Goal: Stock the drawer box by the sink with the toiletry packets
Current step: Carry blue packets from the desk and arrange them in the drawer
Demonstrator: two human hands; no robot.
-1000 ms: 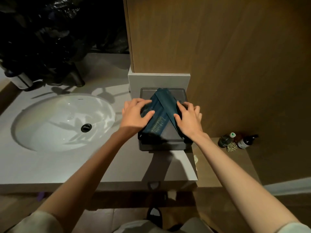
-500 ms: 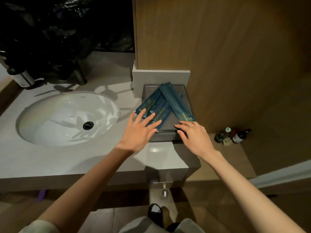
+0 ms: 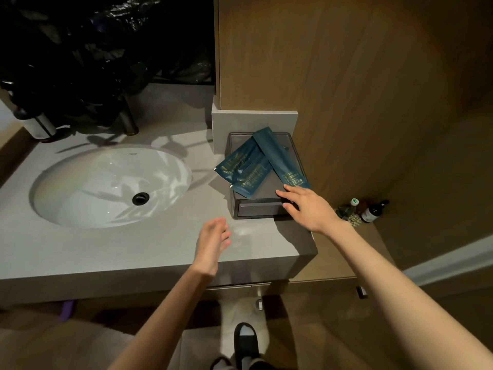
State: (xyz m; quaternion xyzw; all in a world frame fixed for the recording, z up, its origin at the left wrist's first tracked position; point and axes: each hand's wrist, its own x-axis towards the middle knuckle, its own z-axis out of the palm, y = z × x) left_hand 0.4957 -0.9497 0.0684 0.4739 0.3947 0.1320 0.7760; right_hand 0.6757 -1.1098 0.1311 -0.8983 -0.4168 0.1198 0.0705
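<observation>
A dark grey drawer box (image 3: 269,189) stands on the grey counter to the right of the sink, its drawer front closed. Three dark teal toiletry packets (image 3: 249,166) lie fanned across its top, the left ones jutting over the box's left edge. My right hand (image 3: 306,205) is at the box's front right corner, fingers stretched out, fingertips touching the near end of the right packet and the box's front edge. My left hand (image 3: 213,241) hovers over the counter in front of the box, fingers relaxed and holding nothing.
A white oval sink (image 3: 112,186) with a black drain is set in the counter (image 3: 160,249) at left. A wood panel wall (image 3: 373,89) rises right behind the box. Small bottles (image 3: 372,210) stand on a lower wooden ledge at right. Dark foliage and a faucet are at back left.
The drawer, pulled out a second ago, is now closed with the packets spread on top. My left hand has drawn back from the packets toward me; my right hand stays at the box's front corner.
</observation>
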